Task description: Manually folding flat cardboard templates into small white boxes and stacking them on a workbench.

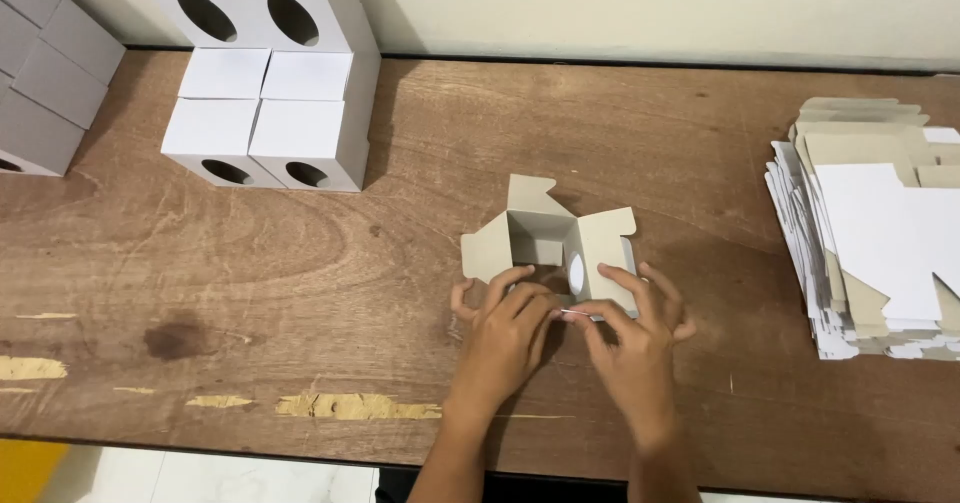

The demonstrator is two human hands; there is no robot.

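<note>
Here both hands work on a half-folded box (548, 241) that sits near the middle of the wooden bench (300, 293), its grey flaps standing open at the top. The left hand (505, 338) rests against the box's near side, its fingers (512, 281) curled and pressed onto the near flap. The right hand (635, 338) lies just beside it, touching it at the fingertips; its thumb and forefinger pinch the edge of a white panel with an oval hole, while its other fingers spread over the box's right wall. To the right, well apart, lies a stack of flat blanks (870, 243), grey and white. At the far left corner stand finished white boxes (270, 83) with oval holes, stacked in two layers, and beside them, at the edge, some grey ones (45, 63).
</note>
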